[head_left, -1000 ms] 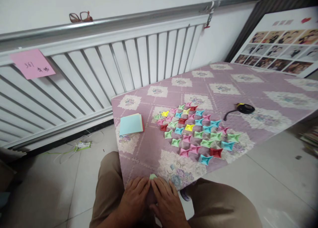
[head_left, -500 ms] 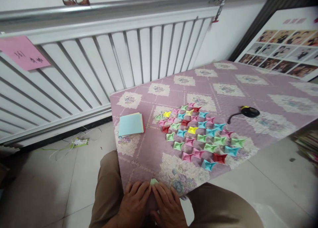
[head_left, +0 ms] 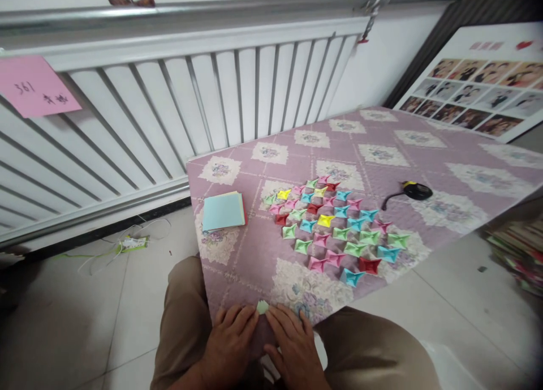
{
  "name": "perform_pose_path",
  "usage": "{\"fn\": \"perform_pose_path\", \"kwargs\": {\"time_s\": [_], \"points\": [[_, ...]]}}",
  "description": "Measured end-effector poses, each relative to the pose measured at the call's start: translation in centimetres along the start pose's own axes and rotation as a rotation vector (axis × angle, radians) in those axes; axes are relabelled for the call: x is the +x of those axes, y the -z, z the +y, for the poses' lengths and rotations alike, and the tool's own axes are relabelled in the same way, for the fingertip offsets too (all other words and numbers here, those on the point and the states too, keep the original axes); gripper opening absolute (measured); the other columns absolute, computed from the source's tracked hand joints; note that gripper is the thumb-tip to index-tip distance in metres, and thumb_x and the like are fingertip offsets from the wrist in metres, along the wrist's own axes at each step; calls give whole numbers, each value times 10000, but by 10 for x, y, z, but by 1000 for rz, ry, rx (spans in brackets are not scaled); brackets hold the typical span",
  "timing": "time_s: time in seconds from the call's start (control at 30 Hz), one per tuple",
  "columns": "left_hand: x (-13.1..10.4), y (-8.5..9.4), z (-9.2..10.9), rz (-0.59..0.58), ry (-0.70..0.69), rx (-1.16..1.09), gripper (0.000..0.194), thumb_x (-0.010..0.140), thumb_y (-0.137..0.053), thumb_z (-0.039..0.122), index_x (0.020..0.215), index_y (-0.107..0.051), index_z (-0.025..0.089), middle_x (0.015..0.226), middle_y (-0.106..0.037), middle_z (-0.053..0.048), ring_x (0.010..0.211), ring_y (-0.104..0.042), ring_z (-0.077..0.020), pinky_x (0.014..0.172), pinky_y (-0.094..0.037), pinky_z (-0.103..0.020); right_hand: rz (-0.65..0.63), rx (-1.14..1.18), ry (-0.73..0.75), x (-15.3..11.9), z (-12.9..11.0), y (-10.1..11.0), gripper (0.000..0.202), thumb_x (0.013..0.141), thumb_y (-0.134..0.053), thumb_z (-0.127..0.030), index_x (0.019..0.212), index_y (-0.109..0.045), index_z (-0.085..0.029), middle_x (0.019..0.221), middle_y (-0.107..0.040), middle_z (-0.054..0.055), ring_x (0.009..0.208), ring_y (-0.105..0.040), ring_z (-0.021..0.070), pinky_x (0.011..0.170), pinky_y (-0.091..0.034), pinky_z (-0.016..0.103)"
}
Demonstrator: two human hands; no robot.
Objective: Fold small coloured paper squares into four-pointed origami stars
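Observation:
A small piece of pale green folded paper (head_left: 262, 307) lies at the near edge of the table, between the fingertips of both hands. My left hand (head_left: 231, 342) presses its left side with fingers held together. From the right, my right hand (head_left: 292, 339) does the same, its thumb set apart below. The fingers hide part of the paper. Farther up the cloth, several small folded paper shapes (head_left: 325, 221) with pointed ends stand in rows, in pink, green, blue, red and yellow. A stack of coloured paper sheets (head_left: 223, 212), light blue on top, rests at the left.
A purple floral cloth (head_left: 237, 180) covers the table. A black object with a short cord (head_left: 417, 191) lies to the right of the shapes. Behind stand a white radiator (head_left: 250, 95) and a photo board (head_left: 475, 90). A power strip (head_left: 133, 243) lies on the floor.
My right hand has shifted slightly right, so a little more of the green paper shows between the fingertips. The camera view has turned slightly right.

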State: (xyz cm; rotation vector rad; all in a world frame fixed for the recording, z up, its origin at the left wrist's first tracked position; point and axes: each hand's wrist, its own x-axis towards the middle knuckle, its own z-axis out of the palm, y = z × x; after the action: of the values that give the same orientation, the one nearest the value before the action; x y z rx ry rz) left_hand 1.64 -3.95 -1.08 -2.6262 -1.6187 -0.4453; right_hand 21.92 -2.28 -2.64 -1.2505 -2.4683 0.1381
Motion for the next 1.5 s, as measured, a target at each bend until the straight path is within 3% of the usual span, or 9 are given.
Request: {"fn": "perform_pose_path", "kwargs": {"time_s": [0.13,0.27,0.47,0.67,0.8,0.93,1.17,1.33,1.5], "points": [[-2,0,1,-10,2,-3,362,869,-536,300,1228,-541,253,1173,-621,-29,1009,-519,-211,940,-311,-363,20,170,-211,20,1,11,300,906,-438,-262,1178,-566,-262,1039,-685,30,958,-604,201,852,-407,361],[-5,-2,0,9,-23,-57,363,846,-563,248,1208,-541,260,1185,-607,-39,1013,-529,-219,917,-347,-377,52,236,-364,36,-4,18,172,876,-479,-213,904,-640,-268,865,-683,0,847,-606,204,752,-402,342],[-3,-3,-1,44,90,-288,248,839,-466,135,1044,-586,206,1057,-623,-68,959,-554,-208,858,-412,-374,58,167,-320,37,-13,20,121,801,-584,-168,785,-630,-278,816,-647,-20,865,-580,201,749,-359,323],[27,7,0,-121,254,-345,161,824,-520,153,937,-619,212,944,-629,-35,915,-551,-214,823,-413,-366,55,95,-244,35,-9,17,112,811,-590,-168,797,-630,-272,803,-631,-8,829,-574,191,744,-371,315],[43,10,-2,-187,241,-397,123,837,-525,152,808,-634,200,859,-616,-19,855,-548,-184,768,-401,-310,36,211,-229,37,-4,20,111,816,-569,-162,752,-610,-242,783,-622,8,790,-574,191,732,-412,312],[53,15,-6,-192,208,-504,131,823,-527,138,788,-640,194,816,-603,-16,810,-545,-159,725,-391,-268,36,472,-235,41,-2,34,134,831,-504,-158,737,-576,-221,762,-582,18,749,-569,175,673,-442,279],[67,34,-9,-157,210,-739,115,772,-526,149,709,-617,180,732,-580,-3,745,-528,-153,682,-371,-266,89,764,-356,48,-1,57,207,839,-517,-306,662,-570,-213,672,-542,-2,681,-541,160,632,-437,267],[69,39,-4,-55,379,-981,93,744,-520,195,666,-565,175,657,-532,18,649,-474,-132,618,-354,-249,160,981,-556,51,-1,67,310,815,-558,-473,661,-572,-204,619,-517,-26,609,-492,130,589,-420,238],[70,43,3,29,530,-1184,113,731,-557,264,658,-559,178,651,-517,16,653,-462,-139,630,-365,-256,210,1067,-586,51,-4,71,333,787,-585,-517,671,-575,-205,610,-503,-33,584,-471,120,564,-410,226]]}}
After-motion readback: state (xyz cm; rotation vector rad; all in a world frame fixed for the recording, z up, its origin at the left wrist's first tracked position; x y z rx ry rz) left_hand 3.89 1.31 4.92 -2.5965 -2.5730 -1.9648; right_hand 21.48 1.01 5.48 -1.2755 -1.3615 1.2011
